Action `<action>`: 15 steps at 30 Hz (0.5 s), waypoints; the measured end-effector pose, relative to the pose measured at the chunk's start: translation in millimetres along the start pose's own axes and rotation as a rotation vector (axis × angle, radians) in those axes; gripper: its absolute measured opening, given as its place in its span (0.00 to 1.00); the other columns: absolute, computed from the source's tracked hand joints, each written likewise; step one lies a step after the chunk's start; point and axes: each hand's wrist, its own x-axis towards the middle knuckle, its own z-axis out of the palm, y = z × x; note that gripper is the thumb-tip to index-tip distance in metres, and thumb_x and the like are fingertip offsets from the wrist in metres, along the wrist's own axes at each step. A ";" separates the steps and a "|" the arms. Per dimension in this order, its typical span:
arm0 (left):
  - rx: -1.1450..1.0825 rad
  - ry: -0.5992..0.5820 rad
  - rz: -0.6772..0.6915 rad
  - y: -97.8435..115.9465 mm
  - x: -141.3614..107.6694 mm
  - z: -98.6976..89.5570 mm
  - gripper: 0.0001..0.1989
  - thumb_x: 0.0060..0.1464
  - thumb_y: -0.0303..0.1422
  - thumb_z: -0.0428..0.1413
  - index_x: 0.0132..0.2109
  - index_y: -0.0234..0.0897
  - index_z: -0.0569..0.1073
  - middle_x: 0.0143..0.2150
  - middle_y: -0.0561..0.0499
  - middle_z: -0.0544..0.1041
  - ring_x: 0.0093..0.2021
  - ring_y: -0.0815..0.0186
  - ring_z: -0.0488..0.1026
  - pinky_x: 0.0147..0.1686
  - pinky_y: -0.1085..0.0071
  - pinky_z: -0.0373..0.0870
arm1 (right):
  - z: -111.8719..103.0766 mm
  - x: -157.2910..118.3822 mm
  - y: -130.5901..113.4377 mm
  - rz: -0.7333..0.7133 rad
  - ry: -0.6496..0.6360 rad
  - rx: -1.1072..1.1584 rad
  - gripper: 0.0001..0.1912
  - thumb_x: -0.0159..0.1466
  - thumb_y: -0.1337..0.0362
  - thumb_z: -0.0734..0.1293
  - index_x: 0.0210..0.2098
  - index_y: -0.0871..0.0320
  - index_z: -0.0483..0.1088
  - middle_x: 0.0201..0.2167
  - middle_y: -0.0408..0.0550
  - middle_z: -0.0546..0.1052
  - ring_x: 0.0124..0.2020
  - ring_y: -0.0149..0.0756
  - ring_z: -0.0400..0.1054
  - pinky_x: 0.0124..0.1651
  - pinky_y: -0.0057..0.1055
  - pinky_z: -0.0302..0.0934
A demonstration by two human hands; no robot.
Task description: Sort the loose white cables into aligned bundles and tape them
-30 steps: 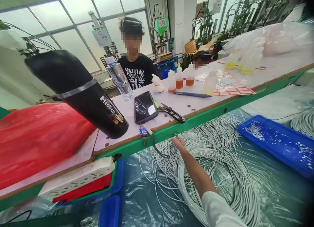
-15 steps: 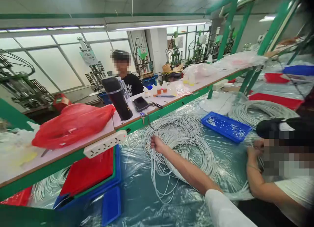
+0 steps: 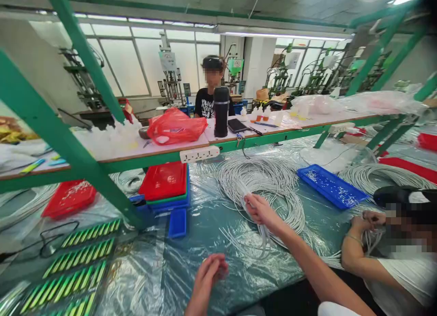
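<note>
My right hand (image 3: 261, 211) is closed round a bundle of white cables (image 3: 264, 238), whose lower ends trail over the plastic-covered table (image 3: 198, 243). Behind it lie big coils of the same cable (image 3: 288, 202). Near the front edge, my left hand (image 3: 213, 270) hangs over the plastic sheet with its fingers curved and slightly apart, holding nothing. A small blue tray (image 3: 177, 222) lies beyond it to the left.
A shelf (image 3: 164, 157) carries a black bottle (image 3: 221, 113), a phone and a red bag (image 3: 177, 127). Green strips (image 3: 68, 275) lie at left, stacked red trays (image 3: 164, 181) behind. A blue tray (image 3: 331, 186) and a co-worker's arm (image 3: 358, 257) are at right.
The view has swung left. My left hand has come into view. My right hand, earlier at the far left edge of the coils, is now in front of them, gripping a thicker bundle.
</note>
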 end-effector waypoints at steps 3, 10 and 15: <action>0.053 -0.251 0.036 19.1 -1.2 33.8 0.27 0.47 0.53 0.62 0.42 0.32 0.79 0.38 0.43 0.81 0.40 0.59 0.76 0.41 0.66 0.68 | -0.3 -46.6 -10.3 -0.074 0.017 -0.205 0.23 0.60 0.43 0.66 0.28 0.56 0.60 0.18 0.34 0.53 0.15 0.23 0.40 0.16 0.22 0.33; -0.543 -0.474 -0.433 68.2 12.3 91.9 0.23 0.62 0.45 0.49 0.43 0.25 0.74 0.39 0.39 0.78 0.39 0.59 0.76 0.41 0.65 0.71 | 24.1 -142.2 51.5 -0.208 0.053 -0.671 0.19 0.66 0.46 0.62 0.36 0.55 0.74 0.29 0.50 0.74 0.32 0.43 0.66 0.39 0.36 0.63; -0.547 -0.349 -0.617 85.3 66.8 90.3 0.17 0.66 0.36 0.44 0.31 0.31 0.67 0.18 0.58 0.61 0.15 0.76 0.59 0.18 0.80 0.58 | 23.5 -195.5 167.5 -0.096 0.381 -0.705 0.29 0.62 0.40 0.62 0.49 0.54 0.75 0.43 0.59 0.78 0.43 0.57 0.71 0.48 0.45 0.63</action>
